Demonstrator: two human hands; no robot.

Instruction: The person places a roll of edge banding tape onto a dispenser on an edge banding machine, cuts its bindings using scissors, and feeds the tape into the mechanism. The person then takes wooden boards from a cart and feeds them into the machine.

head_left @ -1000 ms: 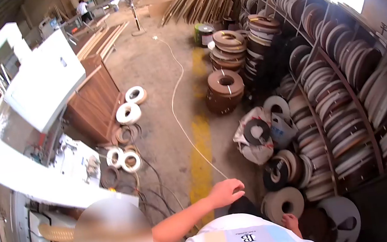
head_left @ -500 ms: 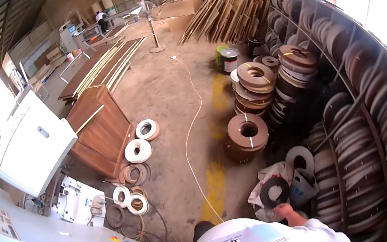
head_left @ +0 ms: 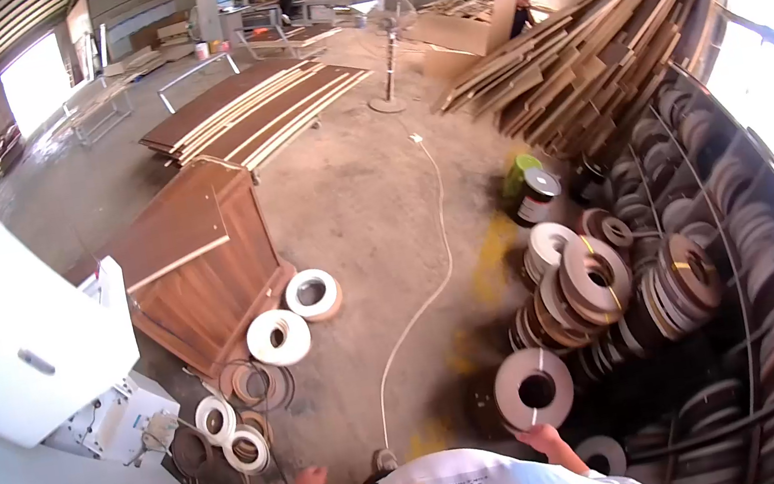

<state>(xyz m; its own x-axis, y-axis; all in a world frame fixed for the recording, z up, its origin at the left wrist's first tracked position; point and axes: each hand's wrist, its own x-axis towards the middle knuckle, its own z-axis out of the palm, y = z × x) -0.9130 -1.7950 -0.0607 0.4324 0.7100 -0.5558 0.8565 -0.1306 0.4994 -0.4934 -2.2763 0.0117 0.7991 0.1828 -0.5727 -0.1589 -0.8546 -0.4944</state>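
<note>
My right hand (head_left: 542, 438) is at the near rim of a brown roll of edge banding (head_left: 559, 379) with white straps. Its fingers overlap the rim in the view; whether they touch it cannot be seen. On the other side, my left hand (head_left: 311, 481) hangs low over the floor with loosely curled fingers and nothing seen in them. White rolls of edge banding (head_left: 280, 352) and loose coils lie on the floor beyond it. A paler ring-shaped roll (head_left: 603, 457) sits right of my right arm, partly hidden.
A white machine (head_left: 38, 338) stands at left beside a brown wooden panel stand (head_left: 243, 224). Stacked rolls (head_left: 596, 280) and a packed rack (head_left: 758, 284) line the right. A white cable (head_left: 409, 315) crosses the floor. Farther off are a fan (head_left: 390, 59), leaning boards (head_left: 571, 61) and a person (head_left: 522, 13).
The view has tilted up and swung left. My right hand now appears at the brown strapped roll instead of the dark roll on the white bag, which has left view.
</note>
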